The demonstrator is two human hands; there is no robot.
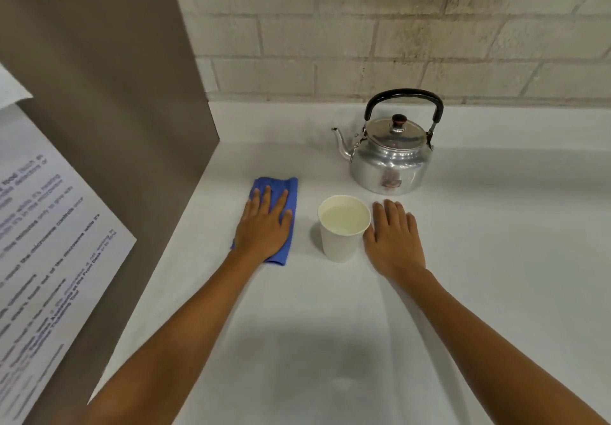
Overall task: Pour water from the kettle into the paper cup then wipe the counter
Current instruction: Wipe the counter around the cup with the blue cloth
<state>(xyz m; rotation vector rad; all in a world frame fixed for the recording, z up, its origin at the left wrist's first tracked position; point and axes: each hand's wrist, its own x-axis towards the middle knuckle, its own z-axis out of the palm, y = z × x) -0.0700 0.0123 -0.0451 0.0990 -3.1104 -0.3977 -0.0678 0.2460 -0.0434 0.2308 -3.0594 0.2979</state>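
Both bare forearms stretched forward, slightly converging. Left hand (264,226) flat, palm down, fingers extended and lightly spread. Right hand (393,239) likewise flat, palm down, fingers straight and close together, gripping nothing.

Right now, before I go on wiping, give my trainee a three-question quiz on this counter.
1. True or false: the white paper cup holds water.
2. Which hand lies flat on the folded blue cloth: A left, B right?
3. Fill in: the spout of the shiny metal kettle points toward the person's ____.

Key
1. True; liquid shows inside.
2. A; the left hand covers the cloth, while the right hand rests flat on the white counter beside the cup.
3. Left.
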